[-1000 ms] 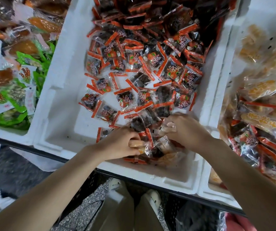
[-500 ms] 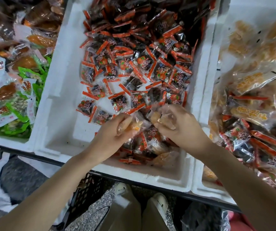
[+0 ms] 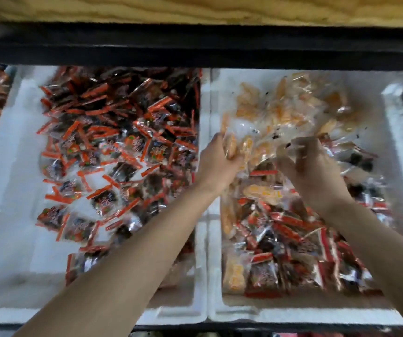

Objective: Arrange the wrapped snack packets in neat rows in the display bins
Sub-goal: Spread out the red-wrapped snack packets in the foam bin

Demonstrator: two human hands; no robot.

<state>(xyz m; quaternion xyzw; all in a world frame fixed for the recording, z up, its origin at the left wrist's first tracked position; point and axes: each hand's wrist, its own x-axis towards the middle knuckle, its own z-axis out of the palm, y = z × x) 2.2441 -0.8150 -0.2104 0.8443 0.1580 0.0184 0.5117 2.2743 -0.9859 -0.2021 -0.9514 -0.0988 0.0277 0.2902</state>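
I see the shelf only by its black front rail (image 3: 195, 328), nearer me than both hands. White foam bins sit on it, walls touching: one bin (image 3: 13, 166) left of my left hand (image 3: 216, 164), one (image 3: 305, 317) under my right hand (image 3: 314, 171), and another's wall (image 3: 395, 142) farther right.

Two white foam bins (image 3: 10, 147) fully in view. Red-and-black wrapped packets (image 3: 122, 132): dozens, past counting. Clear orange-snack packets (image 3: 280, 110): many, blurred.
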